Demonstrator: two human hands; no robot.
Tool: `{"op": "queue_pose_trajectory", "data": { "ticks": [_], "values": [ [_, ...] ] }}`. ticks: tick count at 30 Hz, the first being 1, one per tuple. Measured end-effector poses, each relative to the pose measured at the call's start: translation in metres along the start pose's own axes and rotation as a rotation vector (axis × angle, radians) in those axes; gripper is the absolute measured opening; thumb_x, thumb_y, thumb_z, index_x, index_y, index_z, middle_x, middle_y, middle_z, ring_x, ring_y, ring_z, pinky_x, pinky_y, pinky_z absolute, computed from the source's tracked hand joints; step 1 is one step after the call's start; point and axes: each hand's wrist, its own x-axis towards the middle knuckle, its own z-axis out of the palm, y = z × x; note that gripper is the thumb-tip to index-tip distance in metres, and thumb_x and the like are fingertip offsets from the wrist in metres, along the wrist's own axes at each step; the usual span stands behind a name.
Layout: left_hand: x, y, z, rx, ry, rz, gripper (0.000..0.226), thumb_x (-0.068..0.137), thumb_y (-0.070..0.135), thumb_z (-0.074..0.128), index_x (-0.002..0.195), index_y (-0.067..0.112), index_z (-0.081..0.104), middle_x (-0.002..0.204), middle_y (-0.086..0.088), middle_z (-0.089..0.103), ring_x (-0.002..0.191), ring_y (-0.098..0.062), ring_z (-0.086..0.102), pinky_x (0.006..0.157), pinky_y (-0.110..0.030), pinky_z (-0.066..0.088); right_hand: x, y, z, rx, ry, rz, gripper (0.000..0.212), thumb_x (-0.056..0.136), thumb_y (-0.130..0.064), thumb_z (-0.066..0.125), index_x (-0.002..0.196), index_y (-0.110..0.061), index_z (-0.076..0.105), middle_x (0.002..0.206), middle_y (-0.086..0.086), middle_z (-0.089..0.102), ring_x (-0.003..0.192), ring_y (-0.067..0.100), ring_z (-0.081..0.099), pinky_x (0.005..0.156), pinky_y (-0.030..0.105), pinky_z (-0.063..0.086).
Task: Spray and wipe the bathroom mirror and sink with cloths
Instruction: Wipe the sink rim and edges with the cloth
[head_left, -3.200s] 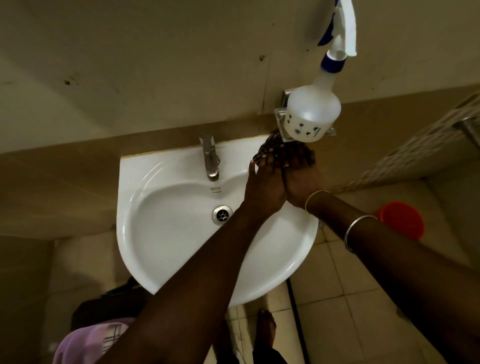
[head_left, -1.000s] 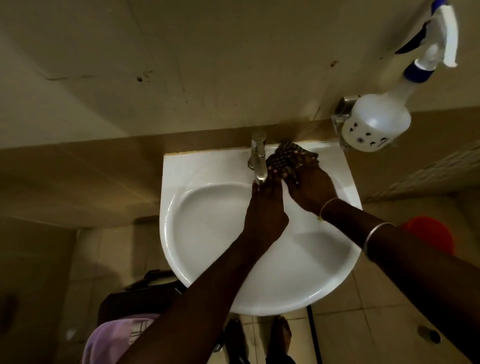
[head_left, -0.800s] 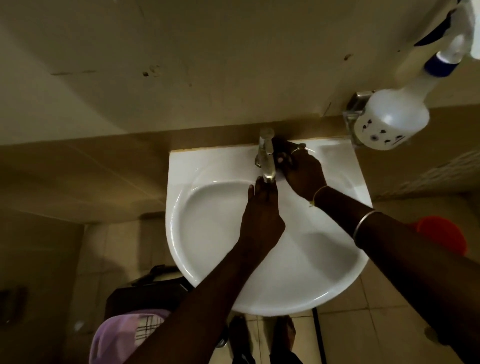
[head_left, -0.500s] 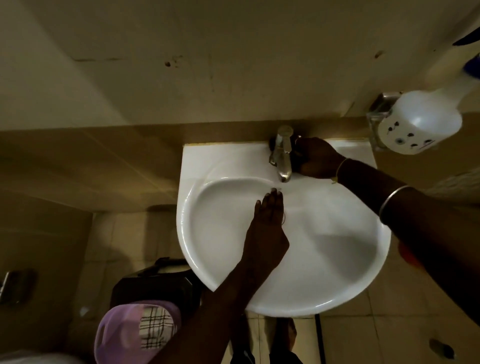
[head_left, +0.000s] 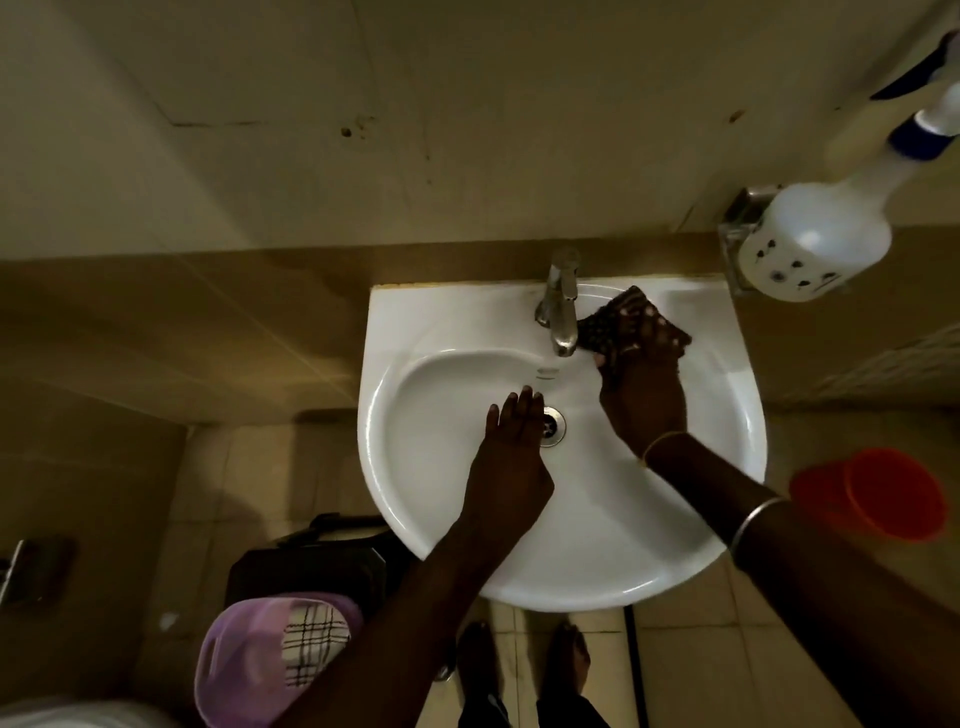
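Note:
A white sink (head_left: 691, 525) hangs on the tiled wall, with a chrome tap (head_left: 560, 306) at its back edge and a drain (head_left: 551, 427) in the bowl. My right hand (head_left: 644, 384) presses a dark patterned cloth (head_left: 602, 325) onto the sink's back ledge, just right of the tap. My left hand (head_left: 511, 447) hovers flat over the bowl beside the drain, fingers straight, holding nothing. A white spray bottle (head_left: 815, 244) with a blue collar sits in a metal wall holder at the upper right. No mirror is in view.
An orange bucket (head_left: 883, 493) stands on the floor to the right of the sink. A dark bin (head_left: 306, 566) and a purple and plaid cloth (head_left: 280, 660) lie below left. My feet (head_left: 524, 660) are under the sink's front rim.
My right hand has pulled the cloth from behind the tap out to its right side. My left hand has drawn back from the tap to the drain. The view has shifted left.

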Motion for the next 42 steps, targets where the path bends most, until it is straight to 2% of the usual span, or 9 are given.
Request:
{"op": "queue_pose_trajectory", "data": {
  "ticks": [8, 14, 21, 23, 26, 29, 34, 38, 42],
  "values": [
    [-0.001, -0.015, -0.023, 0.027, 0.008, -0.11, 0.072, 0.093, 0.0, 0.05, 0.159, 0.006, 0.022, 0.166, -0.015, 0.022, 0.156, -0.028, 0.016, 0.125, -0.035, -0.005, -0.039, -0.08, 0.048, 0.278, -0.091, 0.09, 0.058, 0.101, -0.05, 0.029, 0.143, -0.015, 0.05, 0.162, 0.021, 0.026, 0.141, 0.046, 0.04, 0.102, 0.053, 0.052],
    [-0.002, -0.053, -0.057, 0.01, 0.072, -0.241, 0.063, 0.098, 0.003, 0.049, 0.157, 0.003, 0.026, 0.163, -0.019, 0.029, 0.155, -0.031, 0.021, 0.127, -0.038, 0.001, -0.054, -0.154, 0.06, 0.375, -0.14, -0.003, 0.065, 0.107, -0.019, 0.045, 0.162, -0.014, 0.011, 0.167, 0.029, -0.008, 0.154, 0.049, -0.007, 0.126, 0.054, 0.009],
    [-0.013, -0.09, -0.092, 0.127, -0.033, -0.162, 0.074, 0.092, 0.001, 0.055, 0.159, 0.008, 0.025, 0.164, -0.016, 0.029, 0.154, -0.033, 0.021, 0.126, -0.041, 0.001, -0.06, -0.178, 0.086, 0.228, -0.309, -0.266, 0.096, 0.096, -0.015, 0.066, 0.162, -0.023, -0.003, 0.162, 0.014, -0.033, 0.152, 0.039, -0.027, 0.125, 0.048, 0.016],
    [-0.011, -0.093, -0.097, 0.134, -0.075, -0.117, 0.074, 0.088, -0.002, 0.054, 0.157, 0.01, 0.031, 0.161, -0.013, 0.035, 0.153, -0.028, 0.024, 0.126, -0.039, 0.0, -0.071, -0.182, 0.092, 0.298, -0.381, -0.152, 0.085, 0.101, -0.023, 0.059, 0.164, -0.021, 0.003, 0.168, 0.017, -0.02, 0.156, 0.041, -0.011, 0.121, 0.037, 0.02],
    [-0.003, -0.094, -0.108, 0.102, -0.146, -0.071, 0.067, 0.083, -0.007, 0.051, 0.147, 0.014, 0.05, 0.151, -0.008, 0.05, 0.147, -0.025, 0.036, 0.125, -0.042, 0.008, -0.086, -0.19, 0.099, 0.327, -0.506, -0.085, 0.053, 0.105, -0.019, 0.051, 0.152, -0.001, 0.037, 0.152, 0.025, 0.044, 0.139, 0.044, 0.046, 0.111, 0.036, 0.04],
    [0.001, -0.098, -0.117, 0.149, -0.232, -0.017, 0.051, 0.092, 0.0, 0.048, 0.138, 0.019, 0.058, 0.146, -0.006, 0.056, 0.143, -0.024, 0.04, 0.124, -0.047, 0.012, -0.095, -0.199, 0.097, 0.328, -0.547, -0.06, 0.063, 0.098, -0.009, 0.058, 0.152, 0.004, 0.03, 0.155, 0.026, 0.038, 0.143, 0.04, 0.038, 0.119, 0.046, 0.035],
    [-0.004, -0.102, -0.127, 0.412, -0.361, 0.03, 0.041, 0.098, 0.016, 0.05, 0.138, 0.02, 0.058, 0.153, -0.004, 0.048, 0.151, -0.025, 0.024, 0.125, -0.047, 0.006, -0.113, -0.216, 0.097, 0.245, -0.577, -0.104, 0.071, 0.099, -0.039, 0.018, 0.161, -0.004, 0.011, 0.165, 0.025, 0.018, 0.151, 0.041, 0.021, 0.124, 0.053, 0.018],
    [-0.026, -0.101, -0.126, 0.63, -0.489, 0.18, 0.044, 0.102, 0.027, 0.046, 0.144, 0.013, 0.051, 0.16, -0.013, 0.038, 0.156, -0.033, 0.016, 0.126, -0.049, 0.006, -0.138, -0.192, 0.096, 0.167, -0.687, -0.22, 0.101, 0.076, -0.066, 0.018, 0.164, -0.018, 0.006, 0.169, 0.018, 0.007, 0.156, 0.038, 0.005, 0.126, 0.055, 0.01],
    [-0.049, -0.098, -0.121, 0.617, -0.643, 0.296, 0.064, 0.082, 0.043, 0.057, 0.134, 0.006, 0.061, 0.137, -0.019, 0.062, 0.129, -0.039, 0.058, 0.112, -0.055, 0.039, -0.161, -0.164, 0.055, 0.149, -0.756, -0.301, 0.102, 0.083, -0.077, 0.027, 0.164, -0.021, -0.001, 0.17, 0.016, -0.007, 0.157, 0.034, -0.01, 0.128, 0.053, -0.005]
  ]
}}
